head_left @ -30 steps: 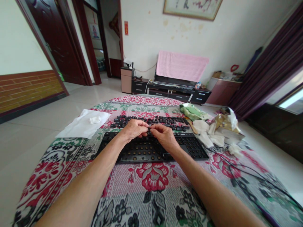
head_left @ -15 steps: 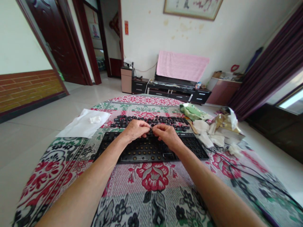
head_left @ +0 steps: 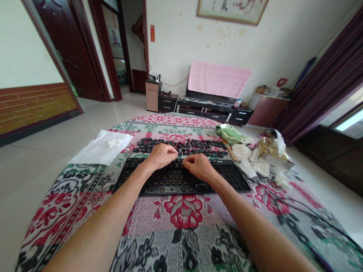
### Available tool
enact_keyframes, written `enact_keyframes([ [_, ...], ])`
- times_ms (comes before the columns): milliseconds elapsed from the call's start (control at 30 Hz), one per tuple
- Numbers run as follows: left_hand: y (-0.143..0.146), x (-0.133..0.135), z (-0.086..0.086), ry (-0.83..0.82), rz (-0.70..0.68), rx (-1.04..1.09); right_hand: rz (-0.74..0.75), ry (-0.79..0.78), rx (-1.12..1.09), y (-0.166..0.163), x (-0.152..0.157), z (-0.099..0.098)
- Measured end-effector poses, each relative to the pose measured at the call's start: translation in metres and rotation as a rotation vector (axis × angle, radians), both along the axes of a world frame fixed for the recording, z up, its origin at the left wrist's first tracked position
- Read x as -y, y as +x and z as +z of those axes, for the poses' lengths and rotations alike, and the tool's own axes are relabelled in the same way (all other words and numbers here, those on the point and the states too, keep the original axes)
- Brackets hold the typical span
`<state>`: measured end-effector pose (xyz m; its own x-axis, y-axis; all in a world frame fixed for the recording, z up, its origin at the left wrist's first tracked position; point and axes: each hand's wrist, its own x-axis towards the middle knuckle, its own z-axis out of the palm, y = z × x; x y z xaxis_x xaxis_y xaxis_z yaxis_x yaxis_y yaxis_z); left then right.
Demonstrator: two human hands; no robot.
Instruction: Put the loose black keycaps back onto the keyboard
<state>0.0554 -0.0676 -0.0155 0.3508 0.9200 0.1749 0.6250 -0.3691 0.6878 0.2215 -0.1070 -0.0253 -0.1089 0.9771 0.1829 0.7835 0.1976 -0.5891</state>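
A black keyboard base [head_left: 181, 180] with its keycaps removed lies on a floral cloth [head_left: 181, 223]. Loose black keycaps [head_left: 198, 145] are spread in a row behind it. My left hand [head_left: 162, 155] hovers over the keyboard's back edge, fingers curled in a pinch on something I cannot make out. My right hand [head_left: 198, 166] rests lower over the keyboard's middle, fingers curled under; what they hold is hidden. A small gap separates the two hands.
A white tissue sheet [head_left: 100, 147] with a crumpled wad lies at the left. Used tissues [head_left: 249, 158], a green cloth [head_left: 231, 133] and a gold wrapper [head_left: 268, 145] sit at the right. A black cable [head_left: 286, 206] runs off right. A TV stand [head_left: 212, 107] stands by the far wall.
My hands were joined together, pinching a small piece between them. They have now parted; the right hand has dropped toward the keyboard.
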Motion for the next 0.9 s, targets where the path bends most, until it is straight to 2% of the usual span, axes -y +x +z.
enact_keyframes([
  [233, 0.0014, 0.0000, -0.0017, 0.072, -0.101, -0.078, -0.017, -0.047, 0.029, -0.0001, -0.0011, -0.0011],
  [600, 0.0032, 0.0030, -0.0038, 0.132, -0.229, -0.251, 0.011, 0.024, 0.067, 0.0017, -0.0017, -0.0034],
  [900, 0.0073, 0.0083, -0.0024, 0.156, -0.211, -0.312, 0.028, 0.040, 0.091, 0.0035, -0.0003, -0.0031],
])
